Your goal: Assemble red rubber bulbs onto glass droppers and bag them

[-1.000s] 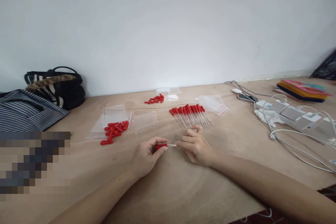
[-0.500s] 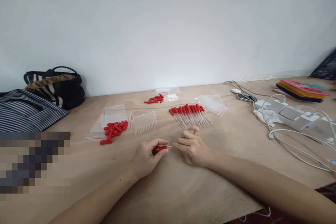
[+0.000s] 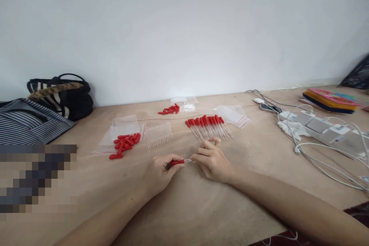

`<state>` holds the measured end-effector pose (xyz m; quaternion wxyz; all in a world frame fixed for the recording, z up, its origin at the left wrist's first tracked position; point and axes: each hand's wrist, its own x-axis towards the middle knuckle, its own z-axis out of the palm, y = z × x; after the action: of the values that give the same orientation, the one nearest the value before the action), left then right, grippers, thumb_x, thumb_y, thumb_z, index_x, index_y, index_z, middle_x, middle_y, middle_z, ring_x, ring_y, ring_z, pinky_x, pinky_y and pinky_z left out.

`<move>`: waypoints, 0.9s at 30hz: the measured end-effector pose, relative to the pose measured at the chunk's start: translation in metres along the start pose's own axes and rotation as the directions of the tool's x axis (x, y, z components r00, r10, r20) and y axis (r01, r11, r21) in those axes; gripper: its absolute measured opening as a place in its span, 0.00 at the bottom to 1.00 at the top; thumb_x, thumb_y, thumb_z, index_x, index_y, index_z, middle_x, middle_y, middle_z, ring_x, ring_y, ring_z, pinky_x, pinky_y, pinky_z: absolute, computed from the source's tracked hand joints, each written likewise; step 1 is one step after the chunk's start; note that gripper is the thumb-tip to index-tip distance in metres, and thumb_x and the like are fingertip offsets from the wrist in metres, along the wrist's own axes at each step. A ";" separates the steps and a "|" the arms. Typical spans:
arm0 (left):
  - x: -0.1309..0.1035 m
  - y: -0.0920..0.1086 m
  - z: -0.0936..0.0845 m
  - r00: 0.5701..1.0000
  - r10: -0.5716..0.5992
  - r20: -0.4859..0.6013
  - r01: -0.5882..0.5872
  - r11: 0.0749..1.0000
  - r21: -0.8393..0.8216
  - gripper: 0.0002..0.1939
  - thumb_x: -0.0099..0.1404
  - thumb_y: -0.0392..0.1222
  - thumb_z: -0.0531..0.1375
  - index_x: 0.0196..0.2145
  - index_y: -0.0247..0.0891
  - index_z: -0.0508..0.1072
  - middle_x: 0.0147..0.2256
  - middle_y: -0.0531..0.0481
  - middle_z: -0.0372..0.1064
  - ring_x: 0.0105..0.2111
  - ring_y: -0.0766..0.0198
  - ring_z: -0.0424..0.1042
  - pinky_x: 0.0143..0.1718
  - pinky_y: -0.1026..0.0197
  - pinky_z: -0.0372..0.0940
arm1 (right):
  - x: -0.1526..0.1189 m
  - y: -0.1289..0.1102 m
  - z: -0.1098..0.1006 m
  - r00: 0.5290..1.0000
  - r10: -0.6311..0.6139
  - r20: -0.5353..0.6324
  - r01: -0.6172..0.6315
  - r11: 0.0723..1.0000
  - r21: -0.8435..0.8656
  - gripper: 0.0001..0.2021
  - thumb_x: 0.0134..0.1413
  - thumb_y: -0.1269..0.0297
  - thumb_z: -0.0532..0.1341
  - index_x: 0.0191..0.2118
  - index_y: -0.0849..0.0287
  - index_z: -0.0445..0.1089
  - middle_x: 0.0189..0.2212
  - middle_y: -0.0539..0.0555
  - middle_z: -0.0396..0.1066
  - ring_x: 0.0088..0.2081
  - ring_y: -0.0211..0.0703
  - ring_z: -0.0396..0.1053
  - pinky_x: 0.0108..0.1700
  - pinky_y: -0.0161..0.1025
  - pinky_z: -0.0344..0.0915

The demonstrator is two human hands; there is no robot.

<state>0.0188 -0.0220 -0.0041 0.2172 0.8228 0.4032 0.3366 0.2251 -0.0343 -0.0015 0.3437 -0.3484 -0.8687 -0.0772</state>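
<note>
Between thumb and fingers my left hand [image 3: 163, 169] grips a red rubber dropper bulb [image 3: 177, 162]. A clear glass dropper tube [image 3: 188, 160] runs from the bulb's right end to my right hand [image 3: 211, 161], whose fingers are pinched on it. Most of the tube is hidden by those fingers. Just beyond my right hand lies a row of red-topped droppers [image 3: 206, 127], side by side. Bare clear tubes [image 3: 159, 134] lie in a row beyond my left hand, with a heap of loose red bulbs [image 3: 125, 143] to their left.
Plastic zip bags [image 3: 124, 125] lie by the heap, and another bag [image 3: 232, 114] is behind the droppers. More small red bulbs [image 3: 169, 109] sit near the wall. A power strip with white chargers [image 3: 323, 123] and cables is at right; a striped bag [image 3: 31, 121] is at left.
My right hand has shifted very slightly right, and a little more of the tube shows between my hands. Both hands keep their grip; the things on the table have stayed put.
</note>
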 end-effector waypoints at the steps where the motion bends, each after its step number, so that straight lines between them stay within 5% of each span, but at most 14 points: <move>1: -0.001 -0.002 0.002 1.000 -0.017 -0.006 0.017 0.999 -0.036 0.07 0.58 0.42 0.57 0.32 0.40 0.73 0.27 0.54 0.74 0.25 0.66 0.70 0.28 0.65 0.65 | 0.000 0.000 0.000 1.000 0.000 -0.012 0.000 1.000 0.004 0.09 0.50 0.74 0.52 0.30 0.58 0.69 0.21 0.49 0.66 0.31 0.38 0.57 0.41 0.44 0.44; 16: 0.003 0.006 0.001 0.984 -0.112 0.135 0.139 0.969 -0.206 0.10 0.57 0.41 0.56 0.36 0.38 0.72 0.30 0.51 0.74 0.30 0.63 0.71 0.32 0.61 0.67 | 0.001 -0.003 0.002 0.998 -0.048 -0.028 0.048 0.999 -0.016 0.10 0.49 0.74 0.52 0.31 0.58 0.69 0.20 0.49 0.65 0.30 0.38 0.56 0.41 0.45 0.44; 20: 0.002 0.003 -0.002 0.987 -0.119 0.108 0.141 0.964 -0.224 0.16 0.53 0.41 0.61 0.41 0.39 0.68 0.34 0.50 0.73 0.35 0.61 0.72 0.39 0.59 0.67 | 0.003 -0.004 -0.001 0.998 -0.033 -0.049 0.032 0.999 -0.013 0.08 0.52 0.71 0.52 0.32 0.58 0.69 0.20 0.49 0.65 0.30 0.38 0.57 0.40 0.45 0.44; 27: 0.002 -0.003 0.005 0.991 -0.131 0.034 0.135 0.945 -0.297 0.07 0.56 0.42 0.58 0.30 0.36 0.71 0.26 0.51 0.71 0.26 0.64 0.69 0.28 0.63 0.65 | 0.002 -0.005 0.000 0.997 -0.004 -0.071 0.005 1.000 0.009 0.09 0.52 0.72 0.51 0.29 0.60 0.69 0.19 0.49 0.64 0.30 0.38 0.57 0.39 0.44 0.44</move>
<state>0.0214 -0.0193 -0.0087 0.3640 0.7536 0.4009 0.3727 0.2207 -0.0373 0.0007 0.3759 -0.3418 -0.8570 -0.0865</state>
